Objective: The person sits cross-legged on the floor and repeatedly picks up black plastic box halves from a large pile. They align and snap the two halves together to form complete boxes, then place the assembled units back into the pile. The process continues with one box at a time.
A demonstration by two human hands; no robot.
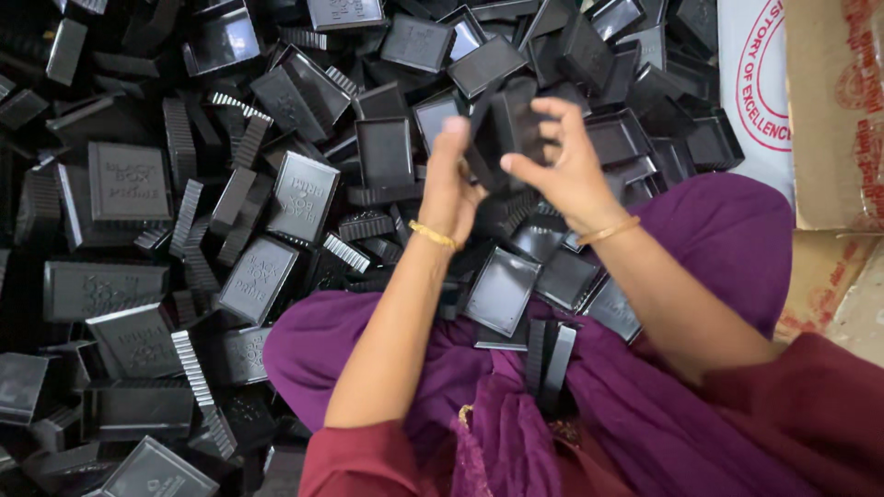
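A heap of black plastic trays (129,184) fills the view from nine o'clock across to one o'clock, some lying face up, some flipped to show embossed bases, some standing on their ribbed edges. Toward the centre, the left hand (448,179) rises from a forearm with a thin gold bangle (433,236) at the wrist; its fingers are pressed together and curled, the thumb touching the left side of a black tray (506,124) held above the heap at about twelve o'clock. Just right of it, the right hand (562,166), also wearing a bangle, pinches the same tray, thumb under and fingers wrapped over its right edge. The tray is tilted, clear of the pile, between both hands. Below the hands, at six o'clock, more trays rest on a purple cloth (718,239) spread over the person's lap. At three o'clock, a white sack (750,83) with red print stands beside brown cardboard (833,110).
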